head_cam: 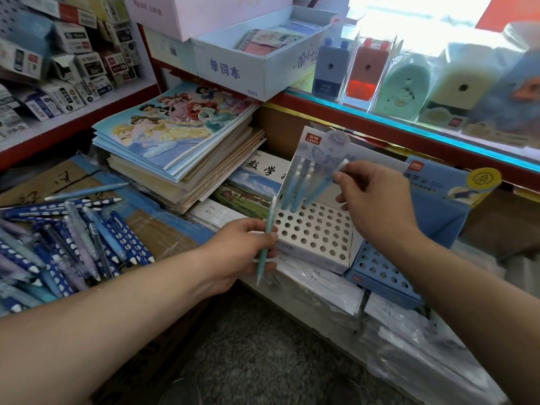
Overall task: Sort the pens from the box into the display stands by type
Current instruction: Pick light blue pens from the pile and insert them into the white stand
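Fingers [251, 225] with pens [273, 209] above stacked notebooks [181, 165], stationery shelves [73, 116].

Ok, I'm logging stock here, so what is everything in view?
white stand: one, white, centre
blue stand: one, blue, right of the white stand
standing pens: two, light blue, back row of white stand
slanted pen: one, light blue, tip at the white stand
teal pen: one, teal, beside the white stand's left edge
loose pens: many, dark blue patterned, light blue, lilac, piled at left
notebooks: one stack, picture cover on top, left of the stands
open box: one, pale blue, above the notebooks
sharpeners: several, blue, red, green, cream, upper right shelf
small cartons: many, mostly white, upper left shelf
left hand: one, grips the teal pen
right hand: one, pinches the slanted pen's top
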The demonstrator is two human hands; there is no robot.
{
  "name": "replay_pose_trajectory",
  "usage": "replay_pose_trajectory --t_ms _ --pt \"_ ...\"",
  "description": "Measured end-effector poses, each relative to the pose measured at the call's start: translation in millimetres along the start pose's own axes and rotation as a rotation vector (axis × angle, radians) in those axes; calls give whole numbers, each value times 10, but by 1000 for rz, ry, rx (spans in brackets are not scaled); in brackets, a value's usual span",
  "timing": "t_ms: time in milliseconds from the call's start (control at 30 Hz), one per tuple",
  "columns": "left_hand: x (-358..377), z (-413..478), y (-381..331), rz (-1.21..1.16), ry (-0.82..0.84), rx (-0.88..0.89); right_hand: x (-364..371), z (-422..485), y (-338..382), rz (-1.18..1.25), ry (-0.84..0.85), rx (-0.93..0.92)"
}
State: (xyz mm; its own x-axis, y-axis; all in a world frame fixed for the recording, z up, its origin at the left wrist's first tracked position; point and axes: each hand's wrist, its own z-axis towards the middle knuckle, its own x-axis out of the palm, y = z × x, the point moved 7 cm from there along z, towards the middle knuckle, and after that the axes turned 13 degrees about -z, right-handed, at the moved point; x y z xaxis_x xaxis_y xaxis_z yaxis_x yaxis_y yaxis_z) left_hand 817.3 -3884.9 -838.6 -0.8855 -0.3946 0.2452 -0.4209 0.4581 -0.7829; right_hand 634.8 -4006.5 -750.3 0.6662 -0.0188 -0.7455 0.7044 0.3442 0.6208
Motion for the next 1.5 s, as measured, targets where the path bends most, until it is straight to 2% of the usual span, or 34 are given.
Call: replay_pose_trajectory --t_ms 200,533,767,900,933,1033,1133,1367,1433,1500 --pt "15 -4 9 -47 28 -35 159 116 -3 -80 -58 -24" --pt "-13 -6 4 -3 57 -12 443 208 -99 -247 21 -44" --pt "10 -24 -10 15 65 5 551 204 -129 -275 61 -42" --pt "17 -43 -39 20 67 26 486 123 -171 -208 164 61" --pt "24 -44 -48 21 72 32 463 72 -160 -141 222 98" --pt "77 -48 -61 18 99 43 554 -176 -20 177 535 195" --pt "155 -70 -51 16 135 41 634 -300 122 282 647 141" --pt "177 -91 -65 70 157 68 545 -292 112 399 622 185" --pt "104 -60 -84 108 100 87 365 -196 110 444 506 189" --pt "18 -17 -98 137 29 99 103 -62 92 349 286 113"
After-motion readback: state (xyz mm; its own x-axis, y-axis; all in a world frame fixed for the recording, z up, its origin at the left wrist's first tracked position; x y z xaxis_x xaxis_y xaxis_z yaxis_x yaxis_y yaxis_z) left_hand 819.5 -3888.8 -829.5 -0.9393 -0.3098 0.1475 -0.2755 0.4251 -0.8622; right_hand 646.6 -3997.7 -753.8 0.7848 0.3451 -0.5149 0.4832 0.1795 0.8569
